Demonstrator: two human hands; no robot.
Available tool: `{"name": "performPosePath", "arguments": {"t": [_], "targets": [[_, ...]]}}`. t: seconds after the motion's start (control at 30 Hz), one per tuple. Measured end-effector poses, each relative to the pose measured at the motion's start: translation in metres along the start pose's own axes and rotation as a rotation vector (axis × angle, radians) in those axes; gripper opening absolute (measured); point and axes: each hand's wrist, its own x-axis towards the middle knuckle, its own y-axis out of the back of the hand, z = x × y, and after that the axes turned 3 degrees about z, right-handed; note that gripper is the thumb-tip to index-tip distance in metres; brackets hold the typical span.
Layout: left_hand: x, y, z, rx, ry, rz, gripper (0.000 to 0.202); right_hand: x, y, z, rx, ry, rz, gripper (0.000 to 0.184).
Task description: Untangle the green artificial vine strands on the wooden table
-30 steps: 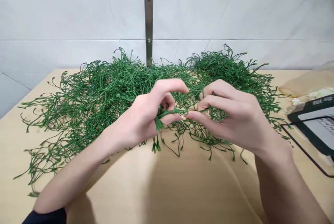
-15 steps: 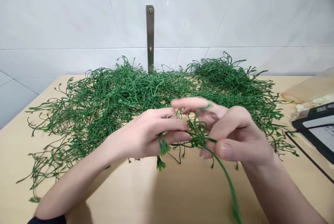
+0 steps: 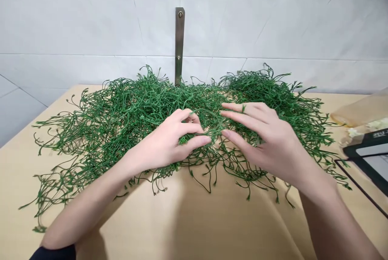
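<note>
Thin green artificial plant stems (image 3: 145, 102) with small tufted tips lie in a wide tangled heap. In front of its middle, my left hand (image 3: 178, 140) has its fingers curled in, with a few green stems (image 3: 216, 130) at the thumb and fingers. These stems are blurred and stretch toward my right hand (image 3: 266, 138). That hand's fingers are stretched out, thumb apart, with the tips close to the stems. A small green piece (image 3: 243, 108) shows against its fingers. Whether the right fingertips touch the stems is hard to tell.
The heap covers much of the light wooden table (image 3: 145, 219). A metal strip (image 3: 179, 45) with screws stands against the tiled wall (image 3: 273, 17) behind. At the right lie a black-edged package (image 3: 368, 146), a clear plastic bag (image 3: 363, 108) and a thin dark cord (image 3: 360, 185).
My right hand has opened out of its grasp, and the long stem hanging from it no longer shows there. Both hands have moved up toward the heap. The stem ends below my left hand have gone from view.
</note>
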Motion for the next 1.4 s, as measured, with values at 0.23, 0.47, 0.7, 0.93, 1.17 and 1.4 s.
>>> {"name": "performPosePath", "arguments": {"t": [0.23,0.47,0.7,0.93,1.17,1.4], "targets": [[0.001,-0.003,0.002,0.003,-0.037,0.009,0.025,0.004,0.004,-0.006,0.222,0.075,-0.050,0.014],[-0.002,-0.004,0.006,-0.216,0.052,0.075,0.025,0.008,0.003,-0.022,0.286,0.034,-0.015,0.029],[-0.004,-0.019,0.012,-0.846,0.082,0.014,0.035,0.006,0.000,-0.029,0.534,-0.041,0.023,0.030],[-0.004,-0.018,0.013,-0.697,0.122,0.096,0.018,0.003,-0.001,-0.029,0.821,-0.289,-0.002,0.027],[-0.001,-0.015,0.010,-0.629,0.139,0.252,0.011,0.002,0.003,-0.024,0.812,-0.159,-0.027,0.031],[-0.003,-0.015,0.009,-0.575,0.136,0.258,0.007,0.002,-0.001,-0.024,0.278,0.150,0.026,0.034]]}}
